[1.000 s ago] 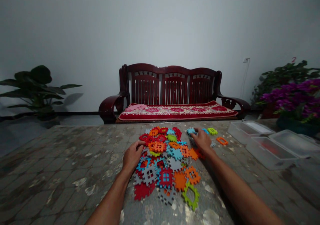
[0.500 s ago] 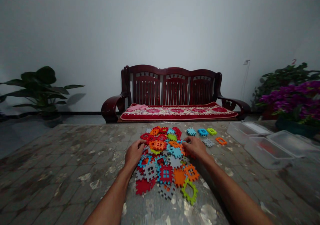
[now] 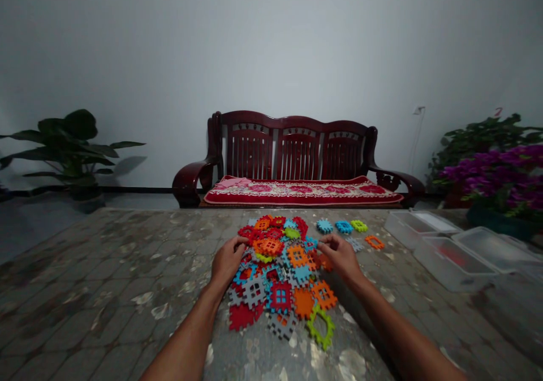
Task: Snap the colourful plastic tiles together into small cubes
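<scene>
Tabletop (image 3: 127, 290) cropped; blue piece (image 3: 313, 242), right hand (image 3: 343, 255): grip unclear.

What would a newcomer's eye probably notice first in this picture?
Probably the bright heap of toothed pieces on the grey patterned table, between the left hand and the right hand. Next may come the dark red wooden bench beyond the table, with its red flowered cover. The purple flowers also stand out at the far right.

No legible txt, nos. or brands; sm. red mark (image 3: 498, 111) against wall (image 3: 339, 47), R side, too blurry to ID.
</scene>
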